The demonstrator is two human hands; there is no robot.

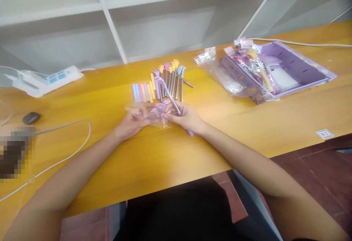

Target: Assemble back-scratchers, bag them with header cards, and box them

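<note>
My right hand (pixel 188 117) is closed around a purple back scratcher (pixel 173 103) with a metal rod, its purple head pointing up and left. Between my hands is a clear plastic bag (pixel 159 112) with a purple printed label. The fingers of my left hand (pixel 134 122) pinch the bag's left side, while my right fingertips touch its right side. Just beyond lie several metal rods (pixel 172 83) with small hand-shaped heads in yellow, pink, purple and blue. A row of pastel handles (pixel 143 92) sits left of the rods.
A purple display box (pixel 305 59) at the right bears several bagged back scratchers (pixel 257 69), with loose clear bags (pixel 217 72) beside it. At the left are a white power strip (pixel 55 80), a dark mouse-like object (pixel 31 118) and a white cable (pixel 89 131). A sticker (pixel 325 134) lies near the front edge.
</note>
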